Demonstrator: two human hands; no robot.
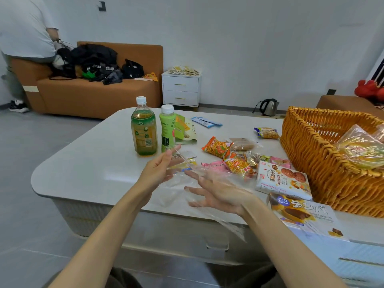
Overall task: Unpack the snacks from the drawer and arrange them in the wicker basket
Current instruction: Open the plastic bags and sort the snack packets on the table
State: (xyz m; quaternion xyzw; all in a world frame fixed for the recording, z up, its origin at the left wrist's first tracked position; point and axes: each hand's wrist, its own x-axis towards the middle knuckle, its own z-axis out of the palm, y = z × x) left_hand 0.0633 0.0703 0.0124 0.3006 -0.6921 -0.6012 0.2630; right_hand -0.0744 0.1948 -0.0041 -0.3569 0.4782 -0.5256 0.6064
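Both hands are over the bench (87, 163) front edge, tangled in a clear plastic bag (178, 183). Left hand (160, 169): fingers straight, palm against the film. Right hand (216, 192): fingers spread wide, film draped over them. No firm grip is visible on either, and I can't tell if there is any pinch.

The wicker basket (324, 163) is on the bench at right, with a clear-wrapped bread pack (361, 148) inside.

Snacks are loose on the bench. A box marked "C2" (301, 213) with katakana-style lettering lies near the front edge, touching the basket. A white cookie box (282, 179) with Chinese print is just behind it. There are two orange stick-snack packets (217, 146), whose red label is too small to read. Also pink packets (214, 165), a blue-yellow noodle pack (267, 133), blue sachets (206, 122) and a green pouch (185, 129).

A green tea bottle (144, 129) and a pale green bottle (166, 129) stand upright side by side; their labels are unreadable.

A black bag (110, 68) on the sofa (93, 94) reads "LIMITED EDITION", upside down.
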